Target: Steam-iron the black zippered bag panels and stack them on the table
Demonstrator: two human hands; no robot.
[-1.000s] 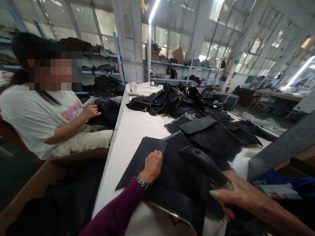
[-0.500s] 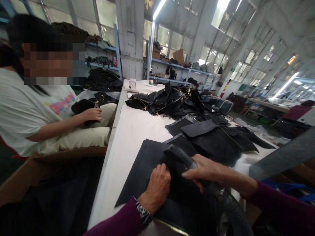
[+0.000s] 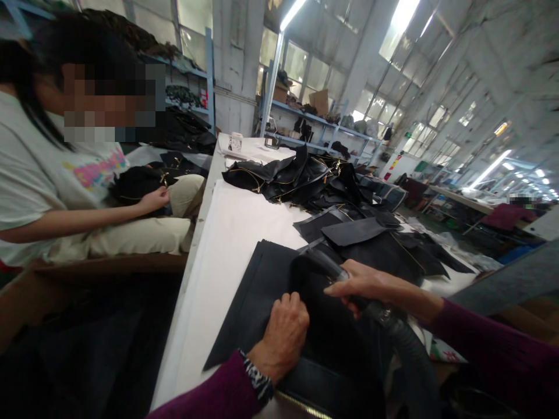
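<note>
A stack of flat black leather-like pieces [image 3: 244, 314] lies in front of me, with a gold zipper [image 3: 305, 403] along the near edge. My left hand [image 3: 283, 329] is closed on the top black piece, its fingers curled under and partly hidden. My right hand [image 3: 356, 285] grips the dark nozzle of a vacuum hose [image 3: 321, 262]. The nozzle's tip points left, low over the black material. From the nozzle, a ribbed hose [image 3: 413, 361] runs down towards the lower right.
On the white table [image 3: 236, 215], a heap of black zippered pieces [image 3: 301, 174] lies farther back. More black panels [image 3: 371, 244] are just beyond my right hand. A seated co-worker [image 3: 87, 174] handles black material at the left. A grey metal beam [image 3: 498, 285] slants across the right.
The view has shifted slightly. My hands keep their holds, and the nozzle has moved only a little. The co-worker's hand has shifted left and lower on the black material.
</note>
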